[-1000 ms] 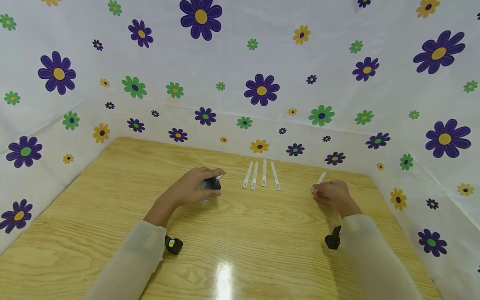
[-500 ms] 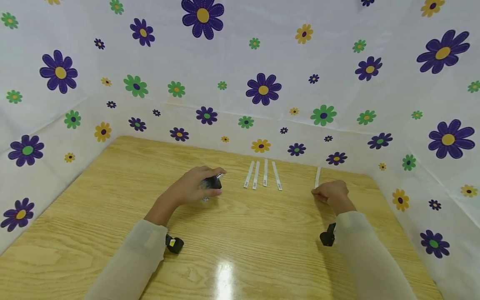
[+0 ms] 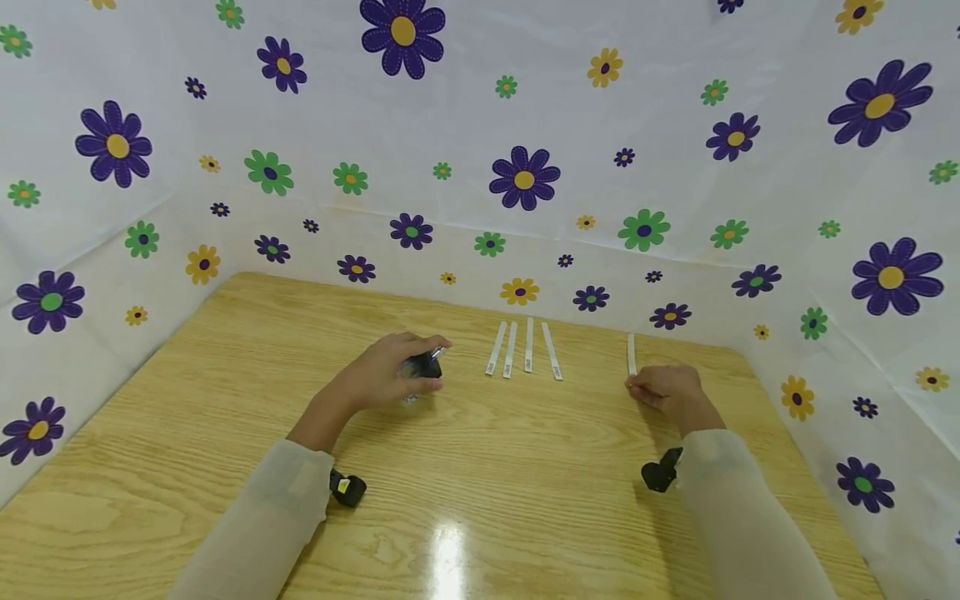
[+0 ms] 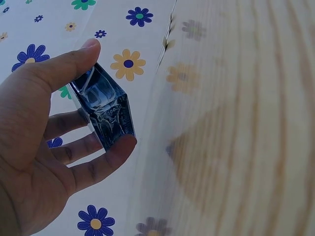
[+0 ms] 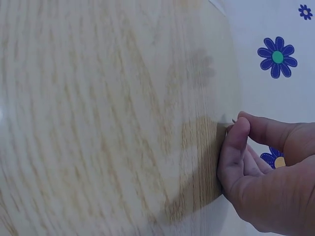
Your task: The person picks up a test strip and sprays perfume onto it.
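Note:
My left hand [image 3: 386,372] grips a small dark glass bottle [image 3: 422,367] with a silvery top, holding it just above the wooden table [image 3: 465,467]. In the left wrist view the thumb and fingers clamp the bottle [image 4: 104,109] from both sides. My right hand [image 3: 660,387] pinches the near end of a white paper strip [image 3: 632,354], which points away toward the back wall. The right wrist view shows the thumb and forefinger [image 5: 236,142] pressed together, and the strip itself is barely visible there. Several more white strips [image 3: 525,350] lie side by side between the two hands.
Flower-patterned white sheeting [image 3: 525,179] walls in the table on the left, back and right. A glare spot [image 3: 447,558] shines on the wood near the front. Small black wrist cameras [image 3: 347,489] sit at both sleeves.
The strip in my right hand has swung from leaning right to nearly straight, pointing at the back wall. The right hand shifted slightly. The left hand and bottle stayed still.

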`<control>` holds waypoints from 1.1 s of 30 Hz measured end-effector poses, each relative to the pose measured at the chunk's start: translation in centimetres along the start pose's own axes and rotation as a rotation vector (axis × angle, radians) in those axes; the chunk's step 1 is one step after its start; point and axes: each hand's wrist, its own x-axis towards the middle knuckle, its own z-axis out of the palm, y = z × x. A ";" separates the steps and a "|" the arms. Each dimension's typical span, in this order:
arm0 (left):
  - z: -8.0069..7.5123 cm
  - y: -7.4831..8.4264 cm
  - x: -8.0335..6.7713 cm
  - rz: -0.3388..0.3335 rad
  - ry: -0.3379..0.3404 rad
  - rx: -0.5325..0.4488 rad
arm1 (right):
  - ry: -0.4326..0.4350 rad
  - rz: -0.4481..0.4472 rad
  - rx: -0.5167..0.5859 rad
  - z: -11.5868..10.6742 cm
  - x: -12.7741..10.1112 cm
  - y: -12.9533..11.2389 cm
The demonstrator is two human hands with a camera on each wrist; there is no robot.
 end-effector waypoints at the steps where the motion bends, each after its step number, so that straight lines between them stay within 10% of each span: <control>1: 0.0 0.1 0.0 -0.001 0.001 -0.003 | -0.011 0.003 0.009 -0.1 0.0 0.0; 33: 0.0 0.0 0.0 -0.003 -0.004 -0.023 | -0.166 -0.103 -0.040 -0.3 -0.9 0.4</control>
